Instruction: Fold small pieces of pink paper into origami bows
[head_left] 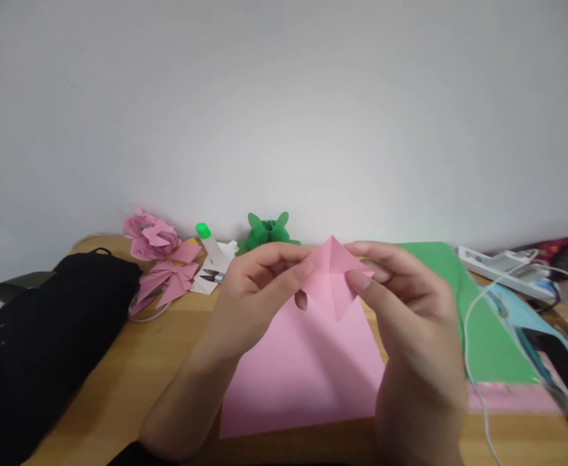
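Note:
A small folded pink paper piece (333, 275) is held up above the wooden desk (118, 382), pinched from both sides. My left hand (252, 291) grips its left edge with thumb and fingers closed. On the right edge my right hand (400, 304) is closed the same way. Below them a large flat pink sheet (303, 369) lies on the desk.
A black bag (41, 343) fills the left. Pink paper flowers (150, 236), pink folded petals (170, 281), a green-capped glue stick (208, 241), small scissors (212, 276) and a green paper shape (267, 233) stand at the back. Right: a green sheet (488, 330), a white power strip (502, 266), a white cable (473, 349) and a phone (560, 362).

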`<state>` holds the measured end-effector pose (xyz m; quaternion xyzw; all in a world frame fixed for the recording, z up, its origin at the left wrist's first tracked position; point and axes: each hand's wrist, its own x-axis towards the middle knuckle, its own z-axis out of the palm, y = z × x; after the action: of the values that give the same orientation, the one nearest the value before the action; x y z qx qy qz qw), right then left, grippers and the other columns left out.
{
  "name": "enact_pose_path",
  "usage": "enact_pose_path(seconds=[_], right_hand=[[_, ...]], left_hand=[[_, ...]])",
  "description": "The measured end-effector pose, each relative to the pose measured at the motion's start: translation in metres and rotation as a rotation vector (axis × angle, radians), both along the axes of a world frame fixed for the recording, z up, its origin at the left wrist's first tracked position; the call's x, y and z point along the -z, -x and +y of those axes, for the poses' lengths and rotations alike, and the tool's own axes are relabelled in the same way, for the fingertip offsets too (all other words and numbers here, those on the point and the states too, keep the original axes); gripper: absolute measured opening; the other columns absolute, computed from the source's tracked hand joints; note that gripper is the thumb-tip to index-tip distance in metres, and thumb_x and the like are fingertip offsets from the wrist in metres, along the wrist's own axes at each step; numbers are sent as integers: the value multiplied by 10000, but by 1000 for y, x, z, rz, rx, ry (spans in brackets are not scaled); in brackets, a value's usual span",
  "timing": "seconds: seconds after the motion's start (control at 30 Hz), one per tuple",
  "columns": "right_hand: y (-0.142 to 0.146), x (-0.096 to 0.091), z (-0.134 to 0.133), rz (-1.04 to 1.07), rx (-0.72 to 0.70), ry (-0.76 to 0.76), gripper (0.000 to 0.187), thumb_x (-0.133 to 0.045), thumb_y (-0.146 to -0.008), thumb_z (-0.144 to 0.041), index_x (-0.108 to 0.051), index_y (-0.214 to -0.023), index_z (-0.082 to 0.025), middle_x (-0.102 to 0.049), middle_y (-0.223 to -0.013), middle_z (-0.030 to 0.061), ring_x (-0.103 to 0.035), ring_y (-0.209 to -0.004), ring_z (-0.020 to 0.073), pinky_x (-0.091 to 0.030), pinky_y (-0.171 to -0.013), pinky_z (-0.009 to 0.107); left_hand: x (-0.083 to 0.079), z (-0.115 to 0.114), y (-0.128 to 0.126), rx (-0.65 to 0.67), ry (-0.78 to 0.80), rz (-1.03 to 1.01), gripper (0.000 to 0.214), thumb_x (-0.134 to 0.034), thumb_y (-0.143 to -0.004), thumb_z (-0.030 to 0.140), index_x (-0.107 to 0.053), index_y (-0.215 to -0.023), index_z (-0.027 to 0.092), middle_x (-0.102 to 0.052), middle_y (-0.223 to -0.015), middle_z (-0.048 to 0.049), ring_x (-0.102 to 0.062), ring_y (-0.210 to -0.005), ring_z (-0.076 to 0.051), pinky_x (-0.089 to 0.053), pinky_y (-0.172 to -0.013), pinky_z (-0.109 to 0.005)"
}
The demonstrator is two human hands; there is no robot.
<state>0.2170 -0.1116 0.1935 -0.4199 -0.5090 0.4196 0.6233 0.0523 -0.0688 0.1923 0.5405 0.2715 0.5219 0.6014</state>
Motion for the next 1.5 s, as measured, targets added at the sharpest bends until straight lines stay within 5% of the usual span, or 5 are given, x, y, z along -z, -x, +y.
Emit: enact_pose_path(seconds=[0.33, 0.67, 0.97, 1.23, 1.5], right_hand=[[-1, 0, 1, 98, -62, 18, 256, -642, -927, -135, -769, -1011, -341, -775, -798, -41, -680, -645, 64, -580, -635, 139], [0, 1, 6, -83, -87, -37, 172, -668, -936, -184, -786, -1015, -283, -761, -767, -29, -682, -688, 57, -567, -679, 134], [2, -5, 5, -110, -117, -41, 152, -669, -936, -191, -797, -965, -267, -732, -682, -34, -654, -623, 48, -558, -631, 119], [2, 1, 3, 130, -223, -43, 199, -604, -964, -129, -750, -1020, -252, -705, -694, -24, -669, -619, 89, -577, -616, 220], [-2, 2, 2, 183, -268, -105, 206, -566, -974, -132, -741, -964, -241, -678, -687, -9, -678, -649, 145, -554, -601, 301]], left_hand=[[3, 2, 4, 39, 40, -23, 69, -727, -877, 227, -786, -910, 213, -716, -724, 29, -637, -575, -47, -548, -558, -123], [5, -9, -1, -236, -25, 161, 140, -683, -887, 191, -692, -1027, 187, -741, -672, 24, -722, -596, -116, -590, -590, -179], [0, -8, 0, 28, -99, 67, 221, -595, -916, 80, -763, -960, 216, -734, -698, 27, -698, -628, -89, -575, -597, -166], [2, -4, 0, 145, -107, -116, 339, -556, -938, 46, -797, -1035, 264, -724, -693, 33, -671, -601, -71, -586, -616, -173], [2, -6, 3, 174, -126, -159, 301, -524, -933, 122, -796, -1019, 219, -730, -676, -16, -712, -663, -176, -617, -684, -329]])
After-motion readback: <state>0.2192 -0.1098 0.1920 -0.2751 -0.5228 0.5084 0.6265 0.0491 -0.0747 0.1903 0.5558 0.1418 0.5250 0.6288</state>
